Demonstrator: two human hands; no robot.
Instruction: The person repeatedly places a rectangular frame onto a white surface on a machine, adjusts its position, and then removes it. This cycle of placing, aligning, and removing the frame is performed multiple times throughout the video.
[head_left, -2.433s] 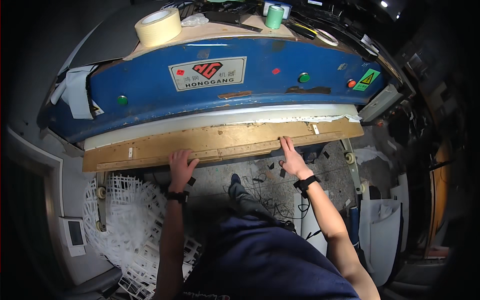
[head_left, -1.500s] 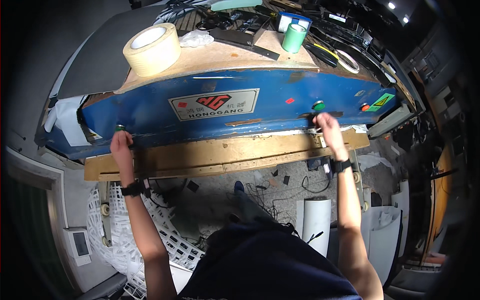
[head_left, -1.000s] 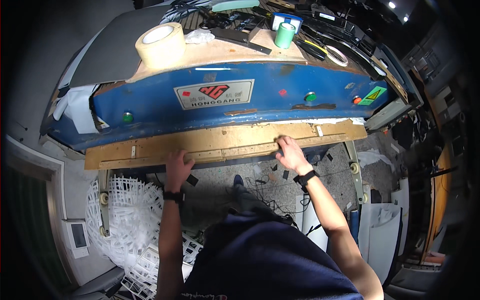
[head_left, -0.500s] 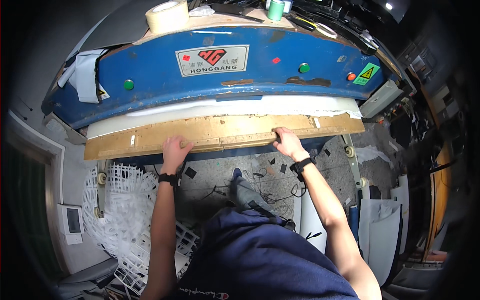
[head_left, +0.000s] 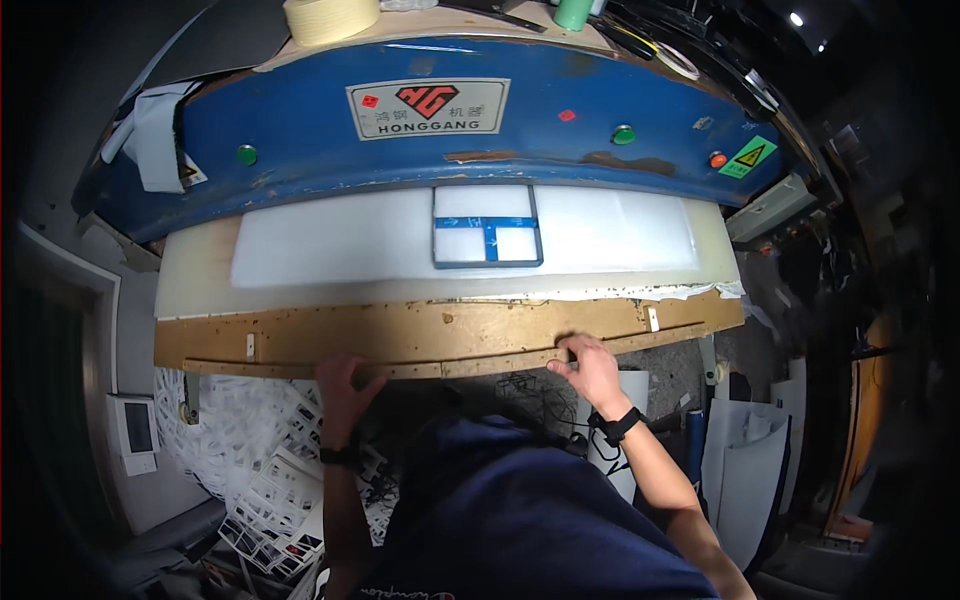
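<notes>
A long brown wooden board (head_left: 500, 322) with a raised strip along its near edge lies in front of me. My left hand (head_left: 343, 390) is closed over that edge, left of the middle, thumb toward the right. Right of the middle, my right hand (head_left: 592, 374) grips the same edge, fingers over the strip and thumb toward the left. Behind the board lies a white slab (head_left: 335, 240). On the slab rests a dark rectangular frame, apparently a cutting die (head_left: 488, 224), with blue strips across it. Wristbands circle both my wrists.
A blue machine housing (head_left: 300, 120) rises behind the slab, with green and orange buttons. On top sit a tape roll (head_left: 332, 20) and tools. White lattice scraps (head_left: 270, 500) pile up at lower left. A white roll (head_left: 620, 440) and grey sheets (head_left: 745, 470) stand at right.
The board has slid out toward me with both hands on its edge. More of the white slab now shows, and the dark frame on it has come into view.
</notes>
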